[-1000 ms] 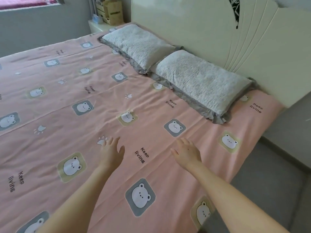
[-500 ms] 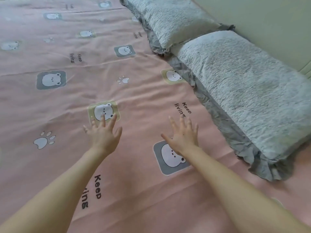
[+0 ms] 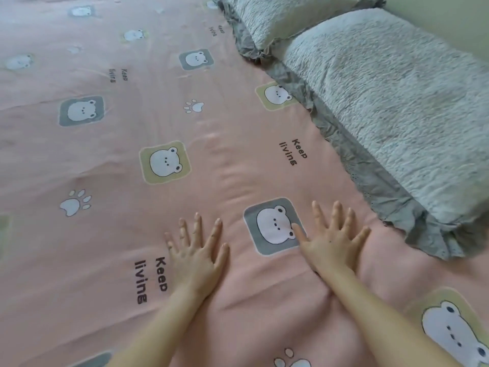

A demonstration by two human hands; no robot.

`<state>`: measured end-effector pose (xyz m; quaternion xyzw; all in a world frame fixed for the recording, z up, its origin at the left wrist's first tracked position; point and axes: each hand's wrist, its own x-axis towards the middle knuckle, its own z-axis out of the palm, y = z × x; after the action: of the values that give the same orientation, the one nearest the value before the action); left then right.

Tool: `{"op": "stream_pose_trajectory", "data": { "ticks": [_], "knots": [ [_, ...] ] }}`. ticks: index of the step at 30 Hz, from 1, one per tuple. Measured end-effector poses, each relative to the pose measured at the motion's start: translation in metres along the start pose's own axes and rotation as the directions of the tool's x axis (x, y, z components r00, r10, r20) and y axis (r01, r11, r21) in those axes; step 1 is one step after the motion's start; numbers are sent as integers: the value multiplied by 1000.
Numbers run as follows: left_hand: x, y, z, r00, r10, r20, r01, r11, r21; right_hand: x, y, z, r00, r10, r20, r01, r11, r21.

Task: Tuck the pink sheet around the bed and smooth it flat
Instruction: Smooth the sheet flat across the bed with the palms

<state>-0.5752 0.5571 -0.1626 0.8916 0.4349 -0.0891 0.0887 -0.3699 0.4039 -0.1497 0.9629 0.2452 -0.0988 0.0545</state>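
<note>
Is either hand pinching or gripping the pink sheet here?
No, the left hand and right hand both lie flat on the sheet with fingers spread straight.

The bed (image 3: 455,19) is carrying a pink sheet (image 3: 92,168), which is lying under the left hand (image 3: 195,258) and the right hand (image 3: 330,247). A near pillow (image 3: 397,115) is lying to the right of the right hand, and a far pillow (image 3: 264,17) is lying beyond it.

Hands (image 3: 197,258) (image 3: 330,247) seemingly flat on pink sheet (image 3: 111,234)

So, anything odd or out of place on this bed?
Nothing spilled or damaged. The pink sheet is creased between and just beyond the left hand and right hand, both pressed flat on it.
</note>
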Motion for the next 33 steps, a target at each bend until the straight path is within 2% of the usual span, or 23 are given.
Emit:
{"op": "stream_pose_trajectory", "data": {
  "ticks": [6, 9, 11, 12, 13, 14, 15, 16, 17, 18, 21, 24, 25, 26, 28, 29, 31, 32, 33],
  "knots": [
    [-149, 11, 11, 948, 301, 106, -300, 954, -25, -162, 75, 25, 950, 298, 91, -295, 954, -48],
    [-213, -3, 7, 857, 478, 193, -482, 876, -30, -225, 85, 20, 888, 419, 187, -426, 905, -7],
    [-229, -20, 4, 791, 582, 189, -591, 807, -13, -242, 70, 12, 906, 403, 127, -411, 911, 40],
    [-227, -28, 1, 797, 580, 168, -584, 811, -29, -243, 52, 6, 950, 309, 54, -313, 945, 94],
    [-222, -38, -1, 834, 534, 143, -532, 845, -53, -243, 32, 2, 986, 164, -39, -156, 977, 147],
    [-218, -50, -1, 886, 452, 104, -451, 892, -41, -242, 9, 1, 992, -26, -123, 44, 988, 147],
    [-216, -63, -1, 931, 353, 87, -356, 934, 13, -244, -11, 3, 967, -212, -141, 226, 970, 90],
    [-217, -75, 1, 959, 267, 97, -275, 958, 79, -248, -25, 8, 943, -327, -57, 330, 943, 44],
    [-223, -86, 5, 971, 206, 124, -221, 968, 121, -254, -28, 15, 937, -344, 54, 344, 939, 21],
    [-234, -94, 9, 974, 168, 152, -188, 973, 130, -262, -22, 26, 952, -280, 123, 281, 960, 11],
    [-292, -110, 23, 965, 113, 238, -147, 981, 129, -312, 20, 49, 978, 17, 209, -23, 999, 26],
    [-357, -119, 15, 919, 127, 372, -178, 979, 104, -372, 52, 42, 892, 142, 428, -170, 985, 29],
    [-372, -122, 11, 914, 150, 376, -197, 977, 88, -384, 58, 35, 872, 157, 465, -169, 985, -16],
    [-380, -126, 5, 925, 180, 336, -216, 974, 74, -387, 61, 26, 887, 160, 433, -148, 987, -61],
    [-378, -134, -11, 950, 249, 188, -247, 968, -36, -373, 53, 1, 958, 114, 262, -94, 992, -88],
    [-368, -141, -18, 965, 255, 54, -250, 965, -78, -358, 42, -11, 984, 58, 167, -50, 997, -52],
    [-336, -162, -34, 982, 95, -163, -112, 989, -94, -314, 5, -33, 994, -96, 59, 92, 993, 73],
    [-315, -175, -43, 990, -28, -139, 16, 996, -84, -289, -17, -42, 981, -172, 86, 161, 980, 115],
    [-297, -191, -49, 986, -158, -50, 155, 986, -52, -267, -37, -48, 959, -230, 164, 213, 970, 117]
  ]
}}
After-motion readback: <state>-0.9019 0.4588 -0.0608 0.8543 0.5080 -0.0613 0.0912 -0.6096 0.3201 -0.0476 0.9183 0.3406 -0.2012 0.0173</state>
